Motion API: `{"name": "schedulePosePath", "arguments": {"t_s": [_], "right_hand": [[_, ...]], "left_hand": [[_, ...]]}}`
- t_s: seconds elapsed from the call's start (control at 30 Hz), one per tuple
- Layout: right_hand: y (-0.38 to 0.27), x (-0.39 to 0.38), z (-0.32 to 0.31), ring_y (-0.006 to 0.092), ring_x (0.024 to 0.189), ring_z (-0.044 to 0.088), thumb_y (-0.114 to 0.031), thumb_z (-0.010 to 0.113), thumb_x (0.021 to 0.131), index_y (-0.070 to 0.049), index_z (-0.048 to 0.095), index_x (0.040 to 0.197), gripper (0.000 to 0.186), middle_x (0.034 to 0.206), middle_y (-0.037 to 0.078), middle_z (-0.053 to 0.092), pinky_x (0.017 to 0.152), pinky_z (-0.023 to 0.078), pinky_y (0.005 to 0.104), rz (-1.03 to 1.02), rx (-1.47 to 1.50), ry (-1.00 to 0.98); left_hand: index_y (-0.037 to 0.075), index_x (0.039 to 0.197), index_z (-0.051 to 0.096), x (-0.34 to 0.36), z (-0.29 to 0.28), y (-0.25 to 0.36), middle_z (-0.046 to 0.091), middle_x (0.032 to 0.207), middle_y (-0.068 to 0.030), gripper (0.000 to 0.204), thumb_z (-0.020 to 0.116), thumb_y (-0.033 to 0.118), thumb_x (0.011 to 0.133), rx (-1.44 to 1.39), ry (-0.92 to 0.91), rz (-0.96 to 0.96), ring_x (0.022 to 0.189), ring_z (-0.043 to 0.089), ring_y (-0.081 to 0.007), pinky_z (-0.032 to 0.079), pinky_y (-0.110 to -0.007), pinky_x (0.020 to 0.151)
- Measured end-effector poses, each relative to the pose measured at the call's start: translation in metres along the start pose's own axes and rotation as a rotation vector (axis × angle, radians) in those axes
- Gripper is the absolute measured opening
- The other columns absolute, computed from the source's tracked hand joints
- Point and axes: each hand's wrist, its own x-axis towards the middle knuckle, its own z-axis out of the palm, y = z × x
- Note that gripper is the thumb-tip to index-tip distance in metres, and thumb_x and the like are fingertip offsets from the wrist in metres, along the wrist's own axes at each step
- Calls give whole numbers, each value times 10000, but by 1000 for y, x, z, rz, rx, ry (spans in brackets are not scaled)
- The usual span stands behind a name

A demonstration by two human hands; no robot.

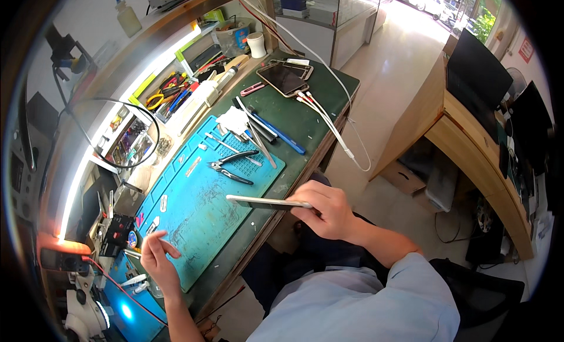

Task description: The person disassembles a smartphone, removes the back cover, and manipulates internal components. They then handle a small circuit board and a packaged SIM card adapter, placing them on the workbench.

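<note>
Head view: the right hand [332,210] is gripping a phone [267,202] edge-on, its fingers [311,196] clamped around the near end, holding it above the edge of the blue mat [194,218] on the tabletop [305,116]. The left hand [157,261] is hovering over the near corner of the mat, fingers [167,245] loosely curled with thumb and forefinger close together; whether they are pinching anything cannot be told. Pliers [232,167] are lying just beyond the phone's far end.

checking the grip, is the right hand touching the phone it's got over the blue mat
Touching. The head view shows the right hand with fingers closed around one end of the flat phone, held edge-on above the blue mat.
</note>
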Motion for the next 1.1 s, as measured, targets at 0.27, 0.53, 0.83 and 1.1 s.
{"name": "schedulePosePath", "arguments": {"t_s": [0.27,0.53,0.83,1.1], "right_hand": [[3,-29,-21,179,639,620,-52,743,823,-27,690,1015,201,879,81,666,509,466,273,14,2,98],[15,-76,-61,174,666,615,-51,719,862,-7,684,1019,167,897,94,659,563,469,263,205,173,77],[3,-199,-107,45,693,591,-295,589,1013,-25,610,1197,327,832,-1,643,599,494,216,894,1048,68],[68,-351,-261,85,693,613,-237,457,1048,-52,667,1133,292,823,29,679,607,487,227,1089,321,720]], "left_hand": [[-25,1242,585,-7,5,-13,592,678,-72,624,298,500,1067,87,-16,300,597,548,-124,429,-252,563],[-86,1364,440,-35,46,16,630,938,-166,480,512,234,1014,284,-194,626,739,583,-202,497,-303,640],[2,1319,452,-197,272,72,555,1272,-155,486,485,400,1041,-620,-695,-301,1143,570,-228,464,-387,986],[8,1265,524,-267,384,92,625,1150,-55,324,466,259,1068,-478,-971,-559,1013,601,-132,484,-303,910]]}}
